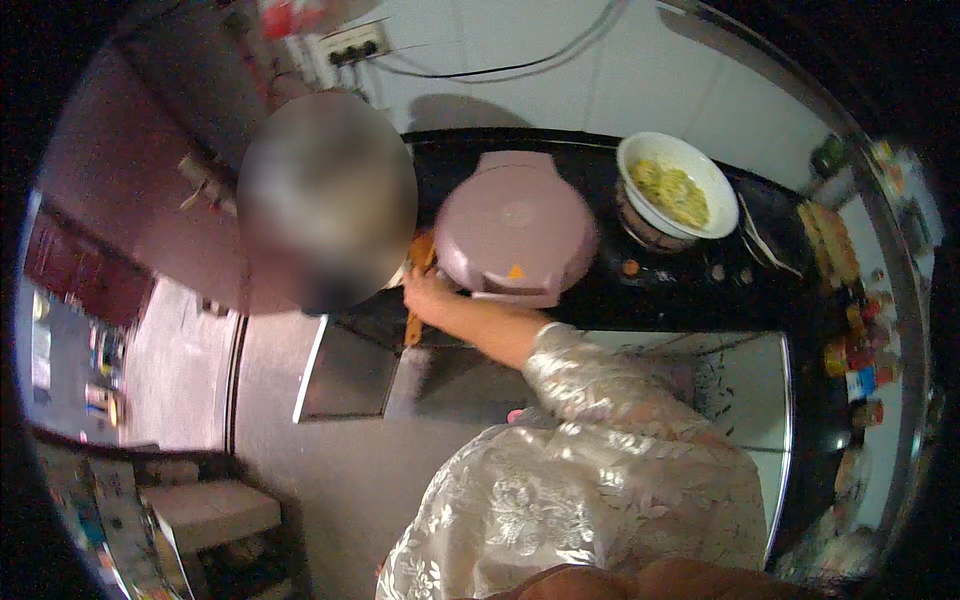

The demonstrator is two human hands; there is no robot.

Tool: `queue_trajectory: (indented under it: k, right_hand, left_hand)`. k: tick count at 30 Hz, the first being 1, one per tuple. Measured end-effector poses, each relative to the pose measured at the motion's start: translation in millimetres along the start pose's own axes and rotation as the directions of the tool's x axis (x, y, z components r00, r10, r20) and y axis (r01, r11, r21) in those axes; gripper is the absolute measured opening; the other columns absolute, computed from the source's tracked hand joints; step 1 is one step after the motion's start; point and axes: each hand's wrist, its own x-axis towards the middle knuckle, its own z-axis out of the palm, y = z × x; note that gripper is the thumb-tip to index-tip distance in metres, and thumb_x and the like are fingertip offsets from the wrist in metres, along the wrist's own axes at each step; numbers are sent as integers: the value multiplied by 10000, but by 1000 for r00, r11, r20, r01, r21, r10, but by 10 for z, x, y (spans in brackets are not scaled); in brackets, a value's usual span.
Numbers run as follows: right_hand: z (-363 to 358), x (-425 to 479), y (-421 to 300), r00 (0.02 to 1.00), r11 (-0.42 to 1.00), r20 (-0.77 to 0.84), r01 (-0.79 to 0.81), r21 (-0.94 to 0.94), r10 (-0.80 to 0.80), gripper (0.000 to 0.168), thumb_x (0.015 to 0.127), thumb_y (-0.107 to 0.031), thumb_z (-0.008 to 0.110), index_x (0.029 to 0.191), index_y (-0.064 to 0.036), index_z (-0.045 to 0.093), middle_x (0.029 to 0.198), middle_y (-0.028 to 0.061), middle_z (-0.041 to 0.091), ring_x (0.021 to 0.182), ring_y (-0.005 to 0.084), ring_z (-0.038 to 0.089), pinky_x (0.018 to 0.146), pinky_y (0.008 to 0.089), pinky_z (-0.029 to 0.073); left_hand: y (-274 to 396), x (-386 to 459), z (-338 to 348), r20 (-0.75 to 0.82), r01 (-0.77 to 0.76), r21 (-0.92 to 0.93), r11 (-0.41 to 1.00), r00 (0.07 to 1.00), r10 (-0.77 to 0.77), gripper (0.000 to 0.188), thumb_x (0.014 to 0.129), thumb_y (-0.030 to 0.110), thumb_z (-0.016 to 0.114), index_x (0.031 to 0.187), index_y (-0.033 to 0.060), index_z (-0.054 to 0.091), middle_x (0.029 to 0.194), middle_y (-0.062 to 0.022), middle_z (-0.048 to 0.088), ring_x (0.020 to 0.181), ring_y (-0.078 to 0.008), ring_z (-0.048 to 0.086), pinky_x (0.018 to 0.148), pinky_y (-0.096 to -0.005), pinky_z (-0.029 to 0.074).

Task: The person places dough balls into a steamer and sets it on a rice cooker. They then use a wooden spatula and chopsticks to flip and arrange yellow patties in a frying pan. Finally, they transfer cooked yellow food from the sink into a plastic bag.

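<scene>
My right hand reaches left across the counter, just left of a pink electric griddle whose lid is down. Under or in the fingers lies a long orange-brown wooden-looking piece, its lower end jutting past the counter edge. Whether the hand grips it or only rests on it is not clear. A blurred oval hides what is directly left of the hand, though a pale edge shows by the fingertips. My left hand is out of view. Right of the griddle, a white bowl holds a yellow-green food mixture.
The bowl sits tilted on a round stand or burner on the black counter. Chopsticks or similar pale sticks lie beside it. A power strip with plugs is on the tiled wall. Jars and packets line the right. A stool-like box stands lower left.
</scene>
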Motion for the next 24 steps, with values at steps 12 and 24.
queue_trajectory:
  k: [12,24]
  right_hand:
    - [388,173,-162,800,739,-29,-539,404,600,362,919,-119,472,1224,72,514,1150,286,593,1041,364,617,860,446,512]
    - [-792,-1,-479,919,848,-392,170,502,47,268,818,-19,522,1076,53,536,1078,275,530,1028,461,516,904,505,441]
  left_hand:
    - [-218,-76,213,-35,-224,-111,968,975,222,207,878,224,610,1011,66,617,883,-132,603,807,-314,577,675,-461,460]
    - [36,-1635,240,-37,334,-73,940,941,-337,157,867,199,581,904,73,666,933,-149,658,855,-327,618,755,-451,507]
